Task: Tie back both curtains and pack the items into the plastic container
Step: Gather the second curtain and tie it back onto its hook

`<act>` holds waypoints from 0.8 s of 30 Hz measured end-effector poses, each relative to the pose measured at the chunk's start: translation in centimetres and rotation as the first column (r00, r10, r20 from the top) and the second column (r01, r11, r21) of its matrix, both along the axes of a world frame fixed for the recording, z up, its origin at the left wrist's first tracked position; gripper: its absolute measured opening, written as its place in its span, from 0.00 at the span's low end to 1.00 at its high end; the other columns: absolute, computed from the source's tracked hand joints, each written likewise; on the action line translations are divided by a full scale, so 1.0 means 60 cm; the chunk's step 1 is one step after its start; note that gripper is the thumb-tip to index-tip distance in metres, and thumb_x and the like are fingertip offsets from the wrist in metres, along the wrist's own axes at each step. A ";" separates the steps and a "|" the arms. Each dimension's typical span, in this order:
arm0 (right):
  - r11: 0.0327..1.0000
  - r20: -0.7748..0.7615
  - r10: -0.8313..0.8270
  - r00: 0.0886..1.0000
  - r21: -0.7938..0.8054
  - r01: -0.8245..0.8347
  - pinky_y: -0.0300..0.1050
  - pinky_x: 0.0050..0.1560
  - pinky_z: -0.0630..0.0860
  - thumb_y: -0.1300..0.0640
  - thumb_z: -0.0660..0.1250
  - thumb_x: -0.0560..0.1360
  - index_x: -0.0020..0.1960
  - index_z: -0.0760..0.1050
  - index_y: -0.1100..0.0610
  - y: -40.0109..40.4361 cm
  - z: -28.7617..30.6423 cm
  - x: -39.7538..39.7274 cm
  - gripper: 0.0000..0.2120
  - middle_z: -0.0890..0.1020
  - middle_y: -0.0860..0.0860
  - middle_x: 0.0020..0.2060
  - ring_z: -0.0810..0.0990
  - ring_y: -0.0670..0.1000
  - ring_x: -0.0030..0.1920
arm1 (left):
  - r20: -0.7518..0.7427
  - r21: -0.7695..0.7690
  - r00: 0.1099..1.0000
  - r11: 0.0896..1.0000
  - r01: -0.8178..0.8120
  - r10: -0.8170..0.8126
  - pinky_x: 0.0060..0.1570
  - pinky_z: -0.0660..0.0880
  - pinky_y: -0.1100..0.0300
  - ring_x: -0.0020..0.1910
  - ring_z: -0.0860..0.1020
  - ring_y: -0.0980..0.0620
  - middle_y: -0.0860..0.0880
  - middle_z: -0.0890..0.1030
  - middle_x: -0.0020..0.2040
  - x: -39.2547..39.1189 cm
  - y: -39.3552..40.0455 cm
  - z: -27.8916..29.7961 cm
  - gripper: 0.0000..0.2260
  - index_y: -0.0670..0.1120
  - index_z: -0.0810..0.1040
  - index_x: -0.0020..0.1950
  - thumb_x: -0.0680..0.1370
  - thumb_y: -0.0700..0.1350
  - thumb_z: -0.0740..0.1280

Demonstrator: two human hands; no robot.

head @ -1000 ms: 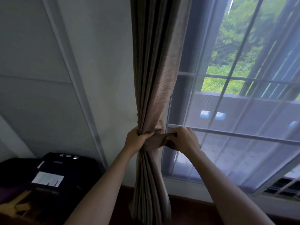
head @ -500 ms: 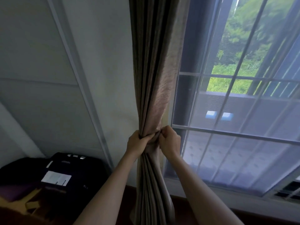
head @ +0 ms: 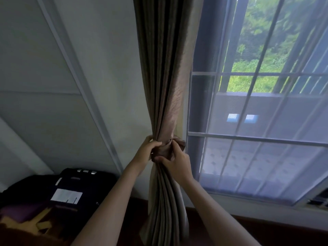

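Note:
A brown curtain (head: 166, 68) hangs gathered into a narrow bundle beside the window. A matching brown tie-back band (head: 165, 150) wraps the bundle at its waist, with a loose end sticking out to the right. My left hand (head: 147, 151) grips the band and gathered cloth on the left side. My right hand (head: 175, 162) pinches the band from the front right, thumb under it. The plastic container is not in view.
The window (head: 257, 121) with a mesh screen fills the right side. A white wall panel (head: 53, 86) is on the left. A black device (head: 78, 187) with a white label sits at lower left among dark cloth. Dark floor runs below the sill.
My right hand drew the band's end in from the right to the curtain, then shifted lower onto the wrapped band. The band now sits bunched around the curtain's waist.

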State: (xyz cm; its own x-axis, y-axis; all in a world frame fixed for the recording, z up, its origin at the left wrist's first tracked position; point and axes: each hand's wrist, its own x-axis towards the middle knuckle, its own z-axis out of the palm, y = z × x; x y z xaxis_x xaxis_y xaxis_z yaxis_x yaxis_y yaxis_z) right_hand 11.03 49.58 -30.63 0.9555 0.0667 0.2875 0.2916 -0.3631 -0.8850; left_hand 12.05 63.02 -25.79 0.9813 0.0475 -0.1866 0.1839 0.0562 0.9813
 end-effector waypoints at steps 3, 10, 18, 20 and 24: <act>0.997 0.013 -0.027 1.000 -0.076 0.028 0.50 0.46 0.79 0.36 0.73 0.61 0.59 0.72 0.47 0.003 0.009 0.009 0.31 0.83 0.44 0.47 0.81 0.47 0.47 | -0.013 -0.077 1.000 0.997 -0.013 0.012 0.32 0.71 0.61 0.38 0.76 0.50 0.48 0.81 0.38 0.003 0.004 0.008 0.10 0.46 0.76 0.49 0.78 0.40 0.56; 0.982 0.039 -0.164 0.986 -0.092 0.167 0.50 0.43 0.80 0.37 0.70 0.63 0.57 0.73 0.50 0.023 0.002 0.019 0.27 0.83 0.46 0.45 0.82 0.48 0.43 | -0.025 0.009 1.000 1.000 -0.001 0.001 0.49 0.72 0.54 0.52 0.76 0.46 0.39 0.79 0.51 -0.003 0.006 0.001 0.30 0.44 0.70 0.68 0.65 0.46 0.59; 0.963 0.064 -0.235 0.970 -0.117 0.241 0.53 0.42 0.79 0.54 0.71 0.69 0.49 0.74 0.56 0.023 -0.003 0.024 0.12 0.81 0.51 0.41 0.79 0.51 0.40 | -0.081 0.168 0.997 0.986 0.017 -0.004 0.46 0.76 0.60 0.43 0.81 0.51 0.43 0.80 0.51 0.049 0.022 -0.009 0.27 0.49 0.60 0.75 0.78 0.33 0.60; 0.958 0.066 -0.256 0.964 -0.113 0.262 0.54 0.42 0.79 0.53 0.71 0.68 0.50 0.74 0.56 0.016 -0.005 0.026 0.13 0.81 0.51 0.41 0.79 0.52 0.40 | -0.092 0.161 0.995 0.986 0.038 -0.024 0.42 0.77 0.63 0.39 0.83 0.51 0.45 0.81 0.45 0.053 0.014 -0.007 0.24 0.50 0.67 0.69 0.76 0.32 0.62; 0.958 0.095 -0.261 0.961 -0.101 0.270 0.53 0.44 0.78 0.44 0.63 0.67 0.48 0.75 0.55 0.001 -0.001 0.023 0.17 0.81 0.50 0.39 0.79 0.52 0.40 | 0.032 0.300 0.997 0.952 0.056 -0.069 0.45 0.79 0.56 0.44 0.83 0.44 0.41 0.82 0.48 0.067 0.019 0.014 0.12 0.50 0.77 0.52 0.69 0.45 0.66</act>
